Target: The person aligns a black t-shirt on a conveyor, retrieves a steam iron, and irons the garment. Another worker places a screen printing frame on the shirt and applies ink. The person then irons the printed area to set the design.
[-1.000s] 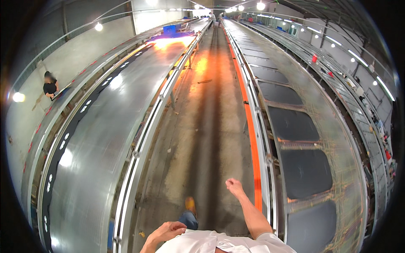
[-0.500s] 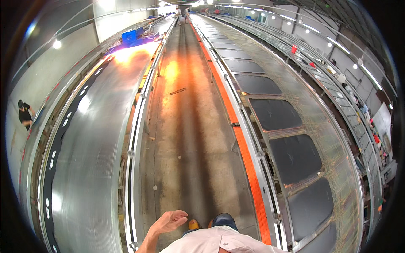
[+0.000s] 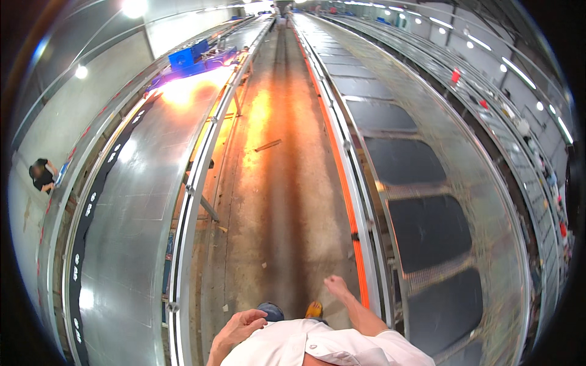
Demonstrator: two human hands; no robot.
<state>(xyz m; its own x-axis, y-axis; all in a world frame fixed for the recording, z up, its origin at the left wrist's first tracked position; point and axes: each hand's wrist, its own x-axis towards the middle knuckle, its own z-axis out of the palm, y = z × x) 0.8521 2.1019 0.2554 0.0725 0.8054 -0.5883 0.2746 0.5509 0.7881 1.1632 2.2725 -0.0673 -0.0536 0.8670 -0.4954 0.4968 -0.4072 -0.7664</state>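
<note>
My left hand (image 3: 243,324) hangs in front of my white shirt at the bottom, its fingers loosely bent and apart, with nothing seen in them. Farther right, my right hand (image 3: 336,285) is closed in a loose fist beside the right table's rail, and I see nothing in it. Neither hand touches a table. Dark rounded panels (image 3: 430,232) lie in a row on the long right table (image 3: 482,244). The long left table (image 3: 128,244) has a smooth grey top and a black strip with white marks (image 3: 88,204) along its far side.
Between the tables runs a concrete aisle (image 3: 281,201) with a thin stick-like piece (image 3: 267,145) on it. Across the left table sits a blue unit (image 3: 189,56) above a bright orange glow. Orange cords (image 3: 360,268) follow the right rail. A person (image 3: 43,175) stands beyond the left table.
I have moved forward along the aisle, and the panels and the blue unit appear nearer. My right hand has come into view. My feet have changed position.
</note>
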